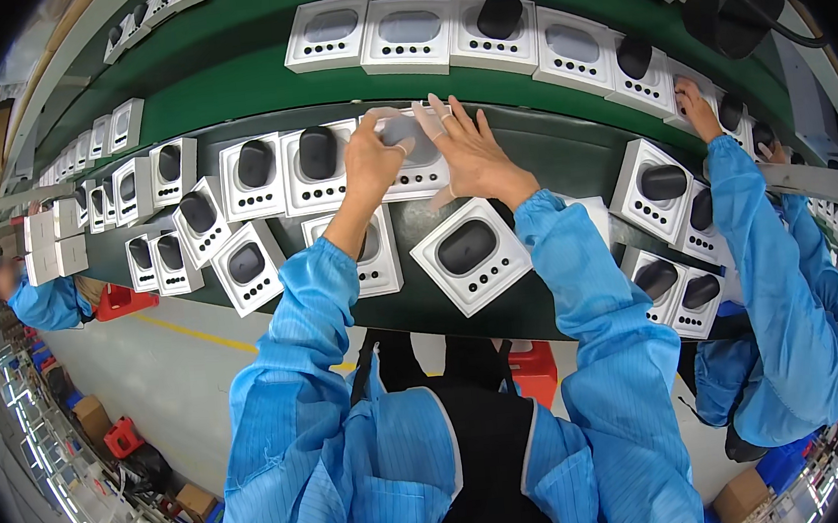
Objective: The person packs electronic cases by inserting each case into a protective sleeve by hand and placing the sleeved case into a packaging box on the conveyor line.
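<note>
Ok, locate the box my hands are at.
In the head view, the open white box sits above centre on the dark green bench, between left hand and right hand, just right of a white box holding a black case.

Dark tabletop (574, 151) lies open just beyond the right hand (478, 157), while white boxes (231, 168) crowd leftward.

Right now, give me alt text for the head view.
Left hand and right hand are at an open white box on a dark bench, among similar boxes holding black rounded cases; more boxes line a green surface beyond.
</note>
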`<state>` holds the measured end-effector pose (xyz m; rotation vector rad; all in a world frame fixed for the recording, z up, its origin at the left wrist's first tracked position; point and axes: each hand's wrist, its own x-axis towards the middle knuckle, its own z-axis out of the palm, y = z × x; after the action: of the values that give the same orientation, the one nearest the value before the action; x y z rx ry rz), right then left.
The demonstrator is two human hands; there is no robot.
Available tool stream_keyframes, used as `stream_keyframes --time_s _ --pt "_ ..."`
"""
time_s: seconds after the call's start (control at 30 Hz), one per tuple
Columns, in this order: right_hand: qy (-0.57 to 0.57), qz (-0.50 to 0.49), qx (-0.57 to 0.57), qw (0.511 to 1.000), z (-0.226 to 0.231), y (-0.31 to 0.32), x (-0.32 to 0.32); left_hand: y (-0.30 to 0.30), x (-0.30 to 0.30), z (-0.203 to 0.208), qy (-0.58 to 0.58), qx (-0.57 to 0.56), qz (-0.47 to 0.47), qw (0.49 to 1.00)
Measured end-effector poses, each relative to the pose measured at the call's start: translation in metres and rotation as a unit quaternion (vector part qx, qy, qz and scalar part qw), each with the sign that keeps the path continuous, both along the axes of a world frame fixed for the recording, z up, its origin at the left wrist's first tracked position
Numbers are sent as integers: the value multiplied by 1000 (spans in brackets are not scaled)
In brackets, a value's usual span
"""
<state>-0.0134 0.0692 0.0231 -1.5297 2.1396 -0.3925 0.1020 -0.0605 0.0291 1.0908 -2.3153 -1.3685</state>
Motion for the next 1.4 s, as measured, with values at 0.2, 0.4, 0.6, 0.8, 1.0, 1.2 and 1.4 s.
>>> stream_keyframes --time_s 0.2,0.4,0.6,0.8,1.0,1.2,1.4 --pt "-32 -10 -61 998 -9 9 -9 3 11 -14 -5 -250 -58 967" --pt "-49 -19 -81 995 -15 11 -12 -5 8 -14 -116 -413 -200 881" --pt "-26 -88 -163 982 -11 35 -15 -17 14 18 -78 -442 -284 847" --pt "-71 -261 -273 923 -16 45 -18 3 8 3 -175 -384 -345 838" --pt "-103 -270 -316 903 -23 54 -20 -7 -5 8 -212 -370 -381 821" --pt "-166 -312 -332 875 -21 72 -25 -11 -25 19 -221 -385 -438 782" --pt "-136 -341 -319 874 8 69 -47 -49 -36 75 -116 -374 -458 798"
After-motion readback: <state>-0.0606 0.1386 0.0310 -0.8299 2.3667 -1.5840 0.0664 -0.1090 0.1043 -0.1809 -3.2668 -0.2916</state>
